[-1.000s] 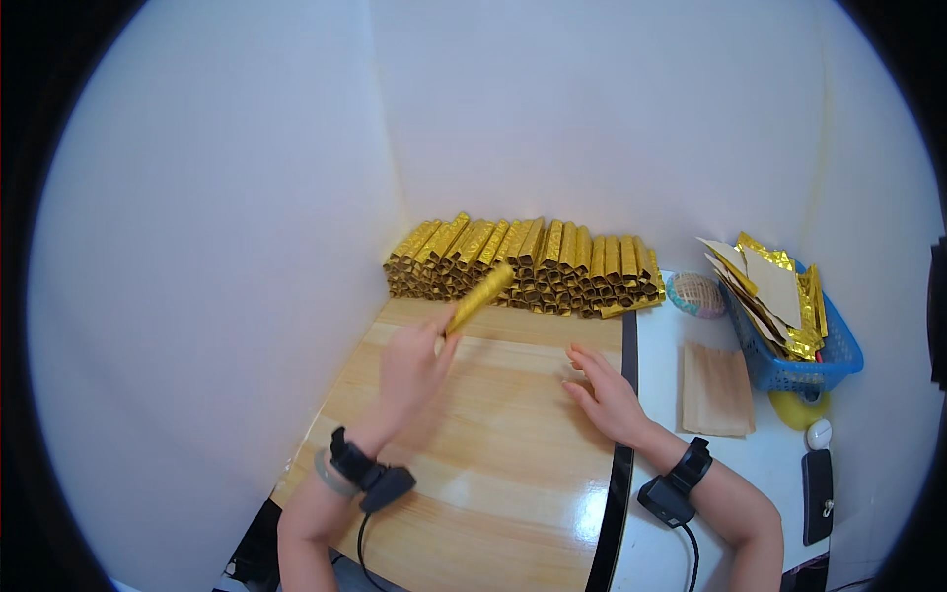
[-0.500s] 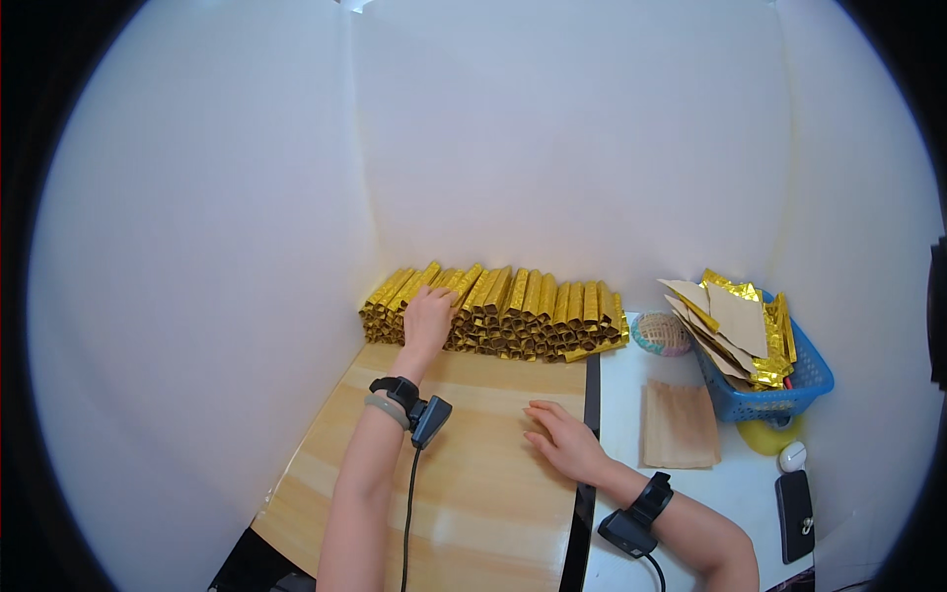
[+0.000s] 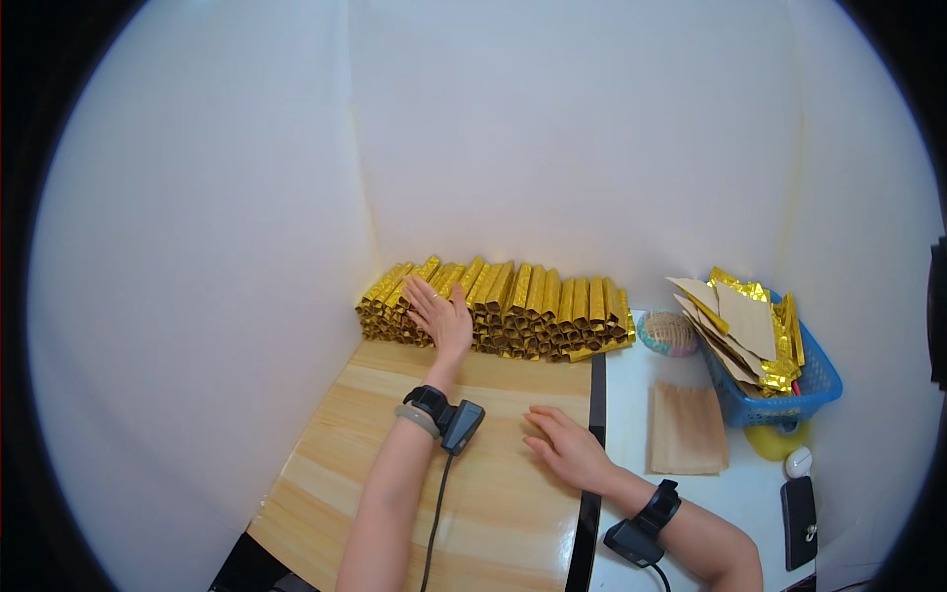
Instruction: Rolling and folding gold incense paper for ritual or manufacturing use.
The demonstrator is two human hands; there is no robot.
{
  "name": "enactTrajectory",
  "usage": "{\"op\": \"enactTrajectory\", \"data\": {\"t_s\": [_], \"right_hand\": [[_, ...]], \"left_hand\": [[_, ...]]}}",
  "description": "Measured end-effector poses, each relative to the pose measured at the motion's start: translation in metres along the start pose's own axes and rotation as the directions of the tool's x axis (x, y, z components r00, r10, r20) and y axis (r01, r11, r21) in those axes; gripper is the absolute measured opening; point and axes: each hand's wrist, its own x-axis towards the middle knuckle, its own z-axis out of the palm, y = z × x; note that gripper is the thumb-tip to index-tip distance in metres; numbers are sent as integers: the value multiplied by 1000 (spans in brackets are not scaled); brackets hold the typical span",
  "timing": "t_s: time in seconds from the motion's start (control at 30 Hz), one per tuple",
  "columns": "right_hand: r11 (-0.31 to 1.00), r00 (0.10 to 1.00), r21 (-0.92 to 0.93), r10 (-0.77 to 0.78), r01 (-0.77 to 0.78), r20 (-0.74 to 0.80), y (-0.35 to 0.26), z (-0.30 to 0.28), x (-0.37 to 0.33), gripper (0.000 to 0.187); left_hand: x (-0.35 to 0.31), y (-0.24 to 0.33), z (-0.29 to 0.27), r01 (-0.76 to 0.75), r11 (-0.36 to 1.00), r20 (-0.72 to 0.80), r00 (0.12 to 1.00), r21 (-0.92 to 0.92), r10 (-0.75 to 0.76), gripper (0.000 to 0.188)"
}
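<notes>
A long pile of gold foil paper tubes (image 3: 538, 294) lies along the back of the wood-patterned board (image 3: 345, 474), their hollow ends facing me. In front of the pile's left part is my left hand (image 3: 444, 316), open, fingers spread and holding nothing; whether it touches the tubes I cannot tell. My right hand (image 3: 570, 449) is at the board's right side, nearer to me, its fingers loosely bent and apart with nothing in them. A stack of tan paper sheets (image 3: 687, 429) lies to its right on the white surface (image 3: 631, 400).
A blue plastic basket (image 3: 804, 390) at the right holds gold foil and brown card pieces (image 3: 747, 321). Near it are a woven round object (image 3: 668, 333), a yellow object (image 3: 774, 441), a small white device (image 3: 799, 461) and a dark phone-like slab (image 3: 800, 523). White walls enclose the space.
My left hand has come away from the top of the tubes, moved slightly right, and spread its fingers. My right hand has hardly moved. The whole view has shifted a little.
</notes>
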Motion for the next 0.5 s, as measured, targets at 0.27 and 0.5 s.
{"op": "enactTrajectory", "data": {"t_s": [0.27,0.5], "right_hand": [[999,999,27,25,-26,23,-4,0,0,43],[999,998,12,41,-41,42,-5,-6,2,42]], "left_hand": [[12,-6,5,-8,996,62,998,92,2,86],[36,-64,-40,319,945,-308,894,-71,-325,73]]}}
